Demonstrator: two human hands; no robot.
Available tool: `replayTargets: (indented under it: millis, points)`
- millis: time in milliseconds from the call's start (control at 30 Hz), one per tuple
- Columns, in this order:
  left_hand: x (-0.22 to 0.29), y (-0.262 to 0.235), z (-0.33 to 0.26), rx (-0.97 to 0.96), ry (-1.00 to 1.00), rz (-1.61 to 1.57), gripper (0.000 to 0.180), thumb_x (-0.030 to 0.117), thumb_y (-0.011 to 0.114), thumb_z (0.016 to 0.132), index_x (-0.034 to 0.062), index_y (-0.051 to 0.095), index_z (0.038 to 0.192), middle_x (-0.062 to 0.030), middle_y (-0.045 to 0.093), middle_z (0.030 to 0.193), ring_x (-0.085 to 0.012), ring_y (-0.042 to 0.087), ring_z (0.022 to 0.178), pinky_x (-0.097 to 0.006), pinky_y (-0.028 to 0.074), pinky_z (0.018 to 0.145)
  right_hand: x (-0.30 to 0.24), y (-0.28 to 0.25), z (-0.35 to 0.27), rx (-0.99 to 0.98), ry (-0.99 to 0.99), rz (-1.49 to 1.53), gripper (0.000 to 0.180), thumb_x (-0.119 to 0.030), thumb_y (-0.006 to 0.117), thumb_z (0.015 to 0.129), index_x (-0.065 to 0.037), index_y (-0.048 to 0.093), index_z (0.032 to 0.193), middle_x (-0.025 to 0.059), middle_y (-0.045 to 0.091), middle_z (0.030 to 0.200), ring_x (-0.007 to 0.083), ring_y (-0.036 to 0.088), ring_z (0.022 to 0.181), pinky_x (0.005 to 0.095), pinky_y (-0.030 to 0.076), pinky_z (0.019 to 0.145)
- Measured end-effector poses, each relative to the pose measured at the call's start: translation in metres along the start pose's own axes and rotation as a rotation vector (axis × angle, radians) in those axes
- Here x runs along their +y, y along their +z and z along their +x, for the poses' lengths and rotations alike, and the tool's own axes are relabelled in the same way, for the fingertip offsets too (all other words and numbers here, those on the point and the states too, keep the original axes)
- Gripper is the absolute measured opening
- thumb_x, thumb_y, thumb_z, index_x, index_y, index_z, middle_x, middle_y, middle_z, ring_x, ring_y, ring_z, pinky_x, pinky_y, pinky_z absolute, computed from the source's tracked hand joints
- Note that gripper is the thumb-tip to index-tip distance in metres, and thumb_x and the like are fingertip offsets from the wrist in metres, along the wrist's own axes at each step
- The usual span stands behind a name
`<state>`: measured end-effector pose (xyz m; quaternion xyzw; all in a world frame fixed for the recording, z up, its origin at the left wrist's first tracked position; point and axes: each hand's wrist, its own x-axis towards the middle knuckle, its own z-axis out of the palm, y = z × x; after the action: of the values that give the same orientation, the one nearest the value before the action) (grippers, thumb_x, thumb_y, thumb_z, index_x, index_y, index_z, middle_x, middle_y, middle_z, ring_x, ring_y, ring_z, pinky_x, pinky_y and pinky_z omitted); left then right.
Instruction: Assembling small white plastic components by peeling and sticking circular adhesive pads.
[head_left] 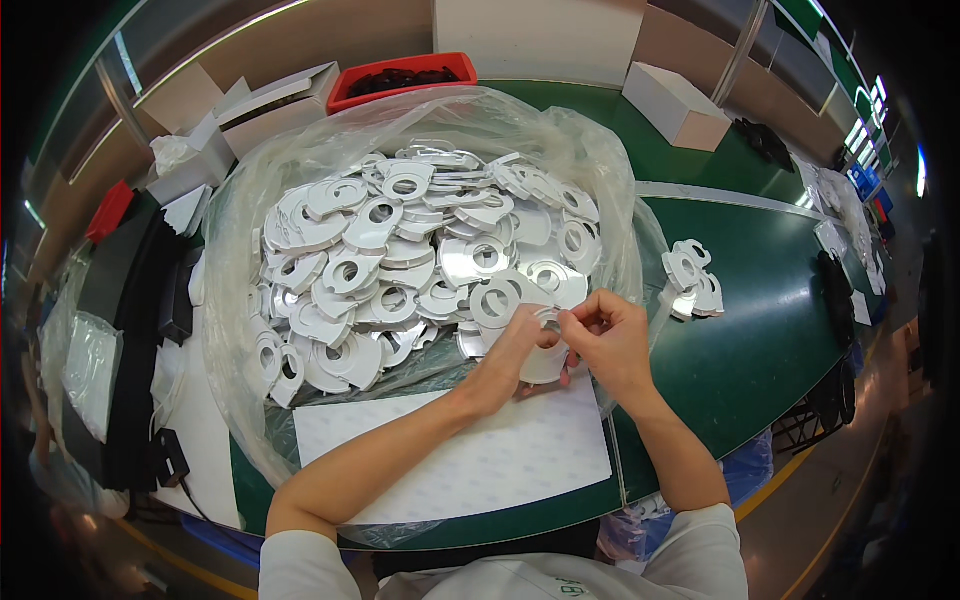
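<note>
Between my hands is a white plastic part (541,366), flat and rounded with a ring-shaped hole. My left hand (503,362) grips it from the left side. The fingers of my right hand (611,343) pinch its upper right edge, with the thumb and forefinger close together. Just beyond my hands, a large heap of similar white parts (375,225) fills an opened clear plastic bag (222,300). Under my forearms and the held part lies a white sheet (450,460). My fingers partly cover the held part.
Several more white parts (692,278) lie on the green table (750,260) to the right. A red bin (470,68) of dark pieces stands at the back. White boxes (675,105) stand far right and far left. A small black device (170,458) with a cable sits at left.
</note>
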<state>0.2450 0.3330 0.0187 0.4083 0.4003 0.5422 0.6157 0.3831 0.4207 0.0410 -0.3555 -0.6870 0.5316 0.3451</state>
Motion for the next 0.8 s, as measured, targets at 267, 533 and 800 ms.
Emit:
replayTargets:
  millis: [267, 533, 800]
  points:
    - [-0.005, -0.004, 0.002, -0.019, -0.055, -0.050, 0.078, 0.077, 0.016, 0.084, 0.0123, 0.036, 0.124, -0.0087, 0.054, 0.103, -0.0162, 0.060, 0.075, -0.029, 0.051, 0.070, -0.018, 0.004, -0.011, 0.040, -0.266, -0.747, 0.033, -0.021, 0.080, 0.069, 0.000, 0.055, 0.073, 0.0035, 0.057, 0.057, 0.0067, 0.054, 0.049, 0.0213, 0.044, 0.047]
    - [-0.010, -0.010, 0.007, -0.064, -0.024, -0.121, 0.079, 0.072, 0.006, 0.086, 0.0098, 0.035, 0.124, -0.0138, 0.061, 0.089, -0.0230, 0.062, 0.069, -0.034, 0.050, 0.068, -0.017, -0.019, -0.006, -0.214, -0.062, -0.399, 0.018, -0.012, 0.070, 0.080, 0.003, 0.059, 0.078, 0.0024, 0.059, 0.064, 0.0054, 0.053, 0.058, 0.0217, 0.043, 0.052]
    - [0.017, -0.009, 0.004, -0.043, -0.077, -0.062, 0.073, 0.068, 0.010, 0.090, 0.0086, 0.034, 0.127, -0.0148, 0.062, 0.091, -0.0230, 0.063, 0.073, -0.028, 0.048, 0.062, -0.005, -0.012, -0.001, -0.088, -0.059, -0.276, 0.015, -0.012, 0.062, 0.085, 0.002, 0.061, 0.085, 0.0080, 0.062, 0.069, 0.0122, 0.056, 0.059, 0.0268, 0.046, 0.056]
